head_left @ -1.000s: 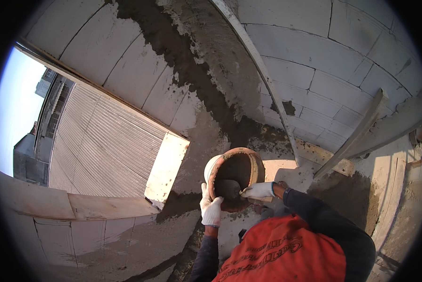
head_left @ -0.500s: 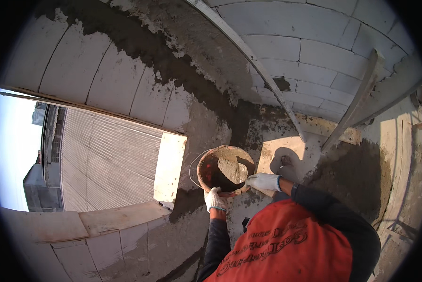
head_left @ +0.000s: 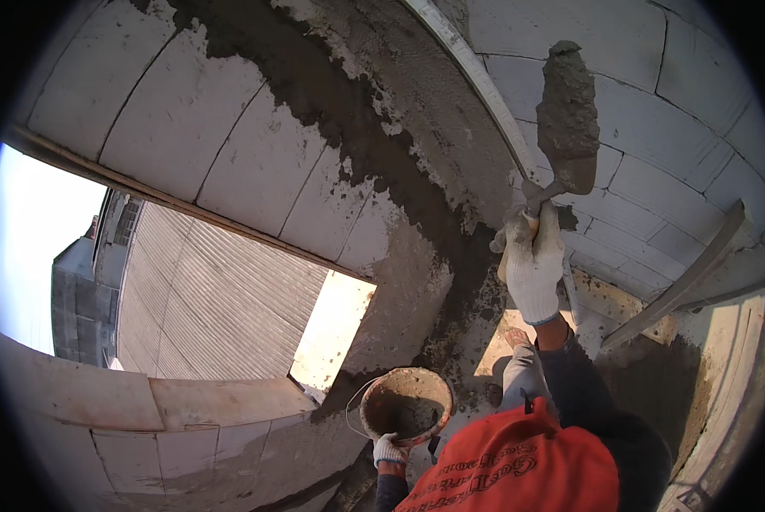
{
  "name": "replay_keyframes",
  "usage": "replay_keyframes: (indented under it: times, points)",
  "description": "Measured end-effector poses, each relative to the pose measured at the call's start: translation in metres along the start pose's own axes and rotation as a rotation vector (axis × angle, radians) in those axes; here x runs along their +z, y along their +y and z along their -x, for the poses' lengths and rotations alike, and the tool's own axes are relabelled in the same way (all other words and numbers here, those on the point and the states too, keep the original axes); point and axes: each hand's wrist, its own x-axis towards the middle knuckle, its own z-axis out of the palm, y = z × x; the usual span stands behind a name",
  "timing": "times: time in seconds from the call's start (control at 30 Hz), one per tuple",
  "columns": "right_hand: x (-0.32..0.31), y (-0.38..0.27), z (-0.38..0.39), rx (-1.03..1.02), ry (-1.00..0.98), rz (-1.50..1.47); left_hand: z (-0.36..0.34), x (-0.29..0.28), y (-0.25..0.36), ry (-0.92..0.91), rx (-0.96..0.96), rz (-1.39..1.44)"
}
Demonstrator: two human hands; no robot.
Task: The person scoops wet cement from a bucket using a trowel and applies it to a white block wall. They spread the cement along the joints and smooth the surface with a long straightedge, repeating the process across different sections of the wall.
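My right hand (head_left: 533, 277), in a white knit glove, is raised at the right of centre and closed round the handle of a trowel (head_left: 578, 174). Grey wet mortar (head_left: 567, 102) lies thick along most of the blade. Lower down, my left hand (head_left: 390, 450), gloved too, grips the near rim of a mortar-stained bucket (head_left: 425, 376). The bucket's wire handle hangs out to its left, and some mortar shows inside. Part of the left fingers is hidden by the bucket.
A long straight batten (head_left: 472, 64) leans close to the trowel, and a second board (head_left: 685, 286) slants at the right. Pale block walls (head_left: 178, 111) stand around me, one with a dark mortar band (head_left: 314, 85). A window opening with a wooden frame (head_left: 229, 217) lies left.
My right hand has come out of the bucket and risen up and right, lifting the trowel loaded with mortar. The bucket, still in my left hand, sits lower in view.
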Motion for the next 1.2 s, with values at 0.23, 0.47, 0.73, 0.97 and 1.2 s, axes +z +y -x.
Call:
replay_keyframes:
  times: [0.23, 0.47, 0.73, 0.97, 1.2]
  points:
    - [0.09, 0.1, -0.13, -0.527, 0.513, 0.573, 0.0, -0.059, -0.004, 0.064, -0.013, 0.027]
    - [-0.095, 0.225, 0.134, -0.029, -0.964, 1.022, 0.034, -0.03, -0.053, 0.102, -0.064, 0.18]
    - [-0.131, 0.159, 0.253, 0.787, -1.445, 1.148, -0.044, 0.004, -0.133, -0.04, -0.059, -0.098]
    - [-0.117, 0.244, 0.318, 1.244, -1.48, 1.098, -0.065, 0.063, -0.163, -0.001, 0.118, -0.199]
    - [-0.149, 0.484, 0.43, 1.647, -1.317, 0.813, -0.255, 0.046, -0.245, 0.158, -0.192, -0.133]
